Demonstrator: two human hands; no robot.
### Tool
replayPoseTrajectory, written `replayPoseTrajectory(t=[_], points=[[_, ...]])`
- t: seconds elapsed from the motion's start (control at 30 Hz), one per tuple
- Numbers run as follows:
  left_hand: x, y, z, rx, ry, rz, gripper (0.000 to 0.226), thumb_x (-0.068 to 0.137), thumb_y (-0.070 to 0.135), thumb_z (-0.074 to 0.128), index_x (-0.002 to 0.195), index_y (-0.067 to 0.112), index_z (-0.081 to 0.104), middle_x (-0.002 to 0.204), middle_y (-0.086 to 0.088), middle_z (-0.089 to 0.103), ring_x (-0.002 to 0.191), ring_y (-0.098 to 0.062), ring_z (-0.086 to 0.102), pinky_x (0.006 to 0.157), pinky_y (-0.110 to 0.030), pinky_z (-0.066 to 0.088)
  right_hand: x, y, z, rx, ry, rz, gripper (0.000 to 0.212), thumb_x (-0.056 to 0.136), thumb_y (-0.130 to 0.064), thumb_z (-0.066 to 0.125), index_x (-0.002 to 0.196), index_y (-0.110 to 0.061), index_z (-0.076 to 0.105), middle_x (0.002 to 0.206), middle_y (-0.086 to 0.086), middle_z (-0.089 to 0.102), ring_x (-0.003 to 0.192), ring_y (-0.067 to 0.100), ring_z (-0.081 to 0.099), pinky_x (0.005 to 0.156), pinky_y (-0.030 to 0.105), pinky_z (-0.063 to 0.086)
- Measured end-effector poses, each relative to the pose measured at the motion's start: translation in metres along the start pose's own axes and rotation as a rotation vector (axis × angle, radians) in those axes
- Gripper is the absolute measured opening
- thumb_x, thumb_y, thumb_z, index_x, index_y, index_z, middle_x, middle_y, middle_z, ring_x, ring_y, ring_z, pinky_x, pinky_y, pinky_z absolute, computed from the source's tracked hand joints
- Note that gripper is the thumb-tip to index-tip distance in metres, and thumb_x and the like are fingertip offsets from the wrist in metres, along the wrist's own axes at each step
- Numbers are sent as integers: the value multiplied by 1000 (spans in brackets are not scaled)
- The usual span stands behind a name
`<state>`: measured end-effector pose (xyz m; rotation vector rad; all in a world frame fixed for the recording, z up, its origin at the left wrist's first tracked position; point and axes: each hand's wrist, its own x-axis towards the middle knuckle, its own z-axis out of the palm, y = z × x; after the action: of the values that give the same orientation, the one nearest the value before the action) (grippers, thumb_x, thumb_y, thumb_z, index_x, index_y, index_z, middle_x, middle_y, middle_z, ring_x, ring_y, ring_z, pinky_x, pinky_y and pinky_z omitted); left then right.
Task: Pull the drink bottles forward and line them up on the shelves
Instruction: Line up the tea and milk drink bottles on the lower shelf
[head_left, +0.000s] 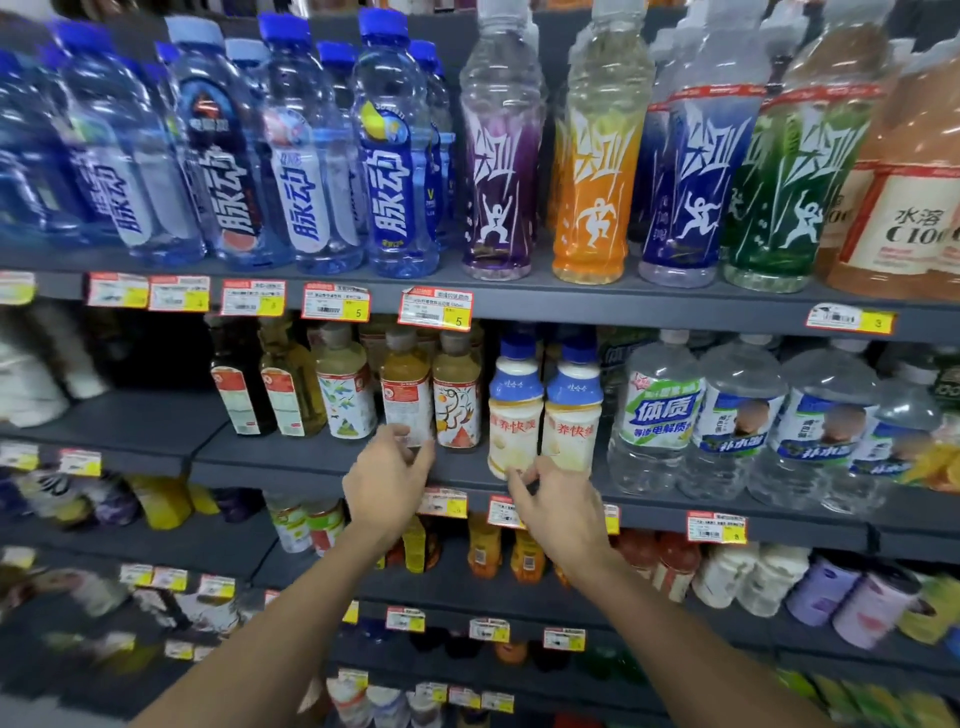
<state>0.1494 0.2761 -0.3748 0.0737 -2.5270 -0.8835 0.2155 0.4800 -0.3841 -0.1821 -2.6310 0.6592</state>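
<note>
Amber tea fills a small bottle (407, 387) that is held low by the left grip (387, 475), with fingers and thumb curled round its base. This bottle is seen upright on the middle shelf (311, 457), set back from the front edge and just beside a patterned bottle (457, 405) on its right. The right grip (558, 501) is placed at the foot of a white bottle (514, 415), which stands near the shelf's front edge beside a second white bottle (571, 410). Whether the white bottle is pinched or only touched cannot be told.

Because the amber bottle is held so low, it could be tipped if it is dragged forward quickly, and the patterned bottle could be knocked over with it. The white bottles are judged to be far enough forward already, so a further pull could carry one over the edge onto the stock below. The price tags (441, 501) under the wrists could be brushed loose, and a crooked row could be left if both pulls are made unevenly.
</note>
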Motion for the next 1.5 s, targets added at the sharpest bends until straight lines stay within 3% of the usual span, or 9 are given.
replayPoseTrajectory(t=[0.07,0.17,0.37,0.53,0.7,0.8,0.9,1.13,1.5], points=[[11,-11,-3,33,37,-8,48,89,61,54,117,22,60,90,6,71,90,-25,68,70,-36,49,2,-18,12,-18,8,-26,39,99,-55,46,90,-22,65,72,-1,67,75,25,67,66,36,53],[26,-25,-8,70,6,15,46,87,66,54,105,25,63,89,2,72,85,-26,69,65,-34,44,5,-47,32,-19,30,22,41,99,-56,45,105,-21,65,67,-8,58,77,23,68,65,32,48],[47,-42,-2,64,-47,155,50,86,64,59,109,21,59,91,-1,72,83,-27,70,62,-32,41,18,-99,63,32,96,170,60,97,-56,49,139,-14,42,100,8,71,90,28,69,74,38,56],[47,-38,2,37,-119,89,52,85,68,56,103,19,55,96,-3,70,85,-28,69,66,-35,48,28,-119,68,33,70,288,57,98,-54,49,134,-9,44,106,9,69,96,28,67,78,37,56],[48,-32,9,7,-167,46,55,85,71,56,101,19,50,95,-1,68,86,-28,69,66,-36,47,45,-123,71,79,60,381,46,96,-48,57,118,-9,46,103,11,68,92,28,67,71,37,56],[52,-29,12,2,-171,40,57,85,69,56,109,18,50,101,-2,68,91,-28,68,69,-37,48,54,-120,74,81,53,422,64,95,-48,59,136,-5,38,109,12,69,96,28,67,71,35,55],[56,-29,14,1,-169,24,58,84,69,57,113,19,48,103,-1,68,93,-27,68,70,-37,48,59,-119,77,94,47,441,90,94,-49,61,155,-3,14,113,13,69,101,29,68,79,37,56],[59,-31,15,0,-197,21,52,87,66,56,111,20,50,104,1,68,95,-24,67,75,-37,50,59,-118,78,120,38,418,56,94,-44,65,127,-11,34,108,10,68,94,25,68,75,35,58],[56,-61,-21,-137,-362,175,60,80,69,59,128,34,49,119,14,67,108,-14,64,85,-34,49,27,-112,65,76,-6,315,49,92,-47,65,117,-14,38,107,7,68,94,25,69,68,31,55]])
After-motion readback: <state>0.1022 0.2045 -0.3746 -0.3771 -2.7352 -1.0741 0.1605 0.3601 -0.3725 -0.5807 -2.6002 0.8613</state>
